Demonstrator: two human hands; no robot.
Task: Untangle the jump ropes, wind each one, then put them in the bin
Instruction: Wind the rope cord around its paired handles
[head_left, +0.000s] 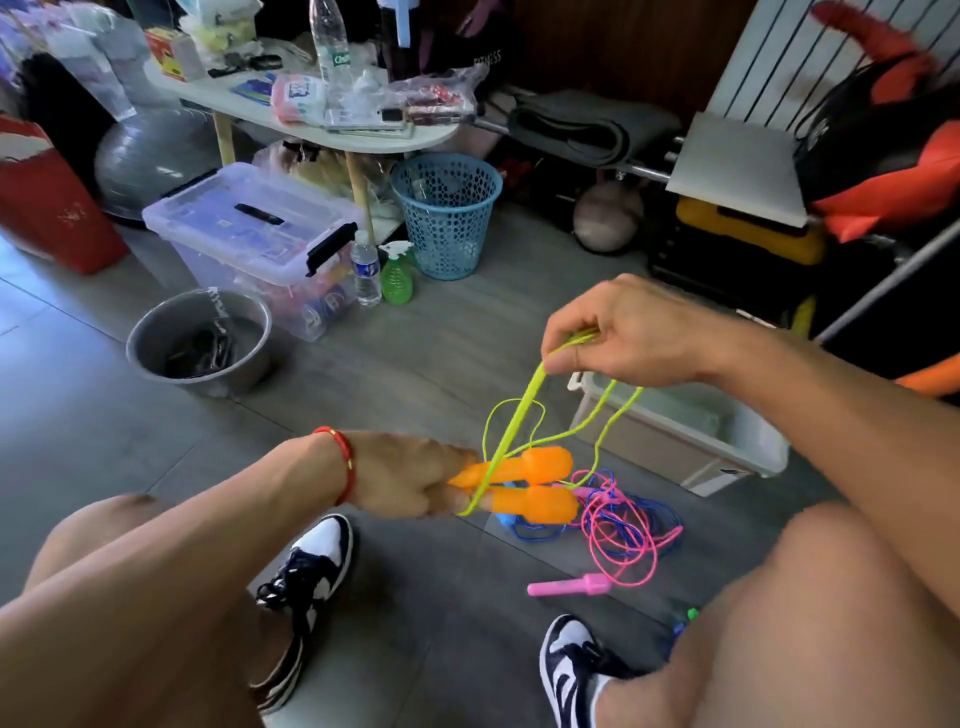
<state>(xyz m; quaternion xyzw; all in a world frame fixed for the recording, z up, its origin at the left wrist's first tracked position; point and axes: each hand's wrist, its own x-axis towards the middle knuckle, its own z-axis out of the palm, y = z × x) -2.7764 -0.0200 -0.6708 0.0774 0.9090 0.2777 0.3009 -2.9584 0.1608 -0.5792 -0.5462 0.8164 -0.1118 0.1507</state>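
Above the grey floor (405, 364), between the person's knees: work zone, both hands raised clear of the floor.
Left hand (410, 475): fingers curled around the two orange handles (530, 486), which lie side by side and point to the right; a red cord bracelet (343, 462) sits on the wrist.
Right hand (618, 332): raised higher than the left, thumb and fingertips pinched on a bunch of strands of the yellow-green rope (519, 426).
Yellow-green rope: runs taut from the pinch down to the orange handles and crosses over them; further loops hang slack below the right hand, in front of the bin.
Pink rope (618, 540): lies on the floor below and right of the handles, in loose coils tangled with the blue rope (660, 512); one pink handle (569, 586) lies apart, nearer the right shoe (571, 665).
Blue rope: on the floor, interlaced with the pink coils; a blue handle shows just beneath the orange handles.
Bin (727, 447): pale open container on the floor, directly beyond the right hand; contents cannot be told.
Metal bucket (200, 343): on the floor toward the left, dark items inside.
Far edge of the floor: lidded clear storage box (249, 228), blue mesh basket (447, 213), small water bottle (366, 270), green spray bottle (397, 275).
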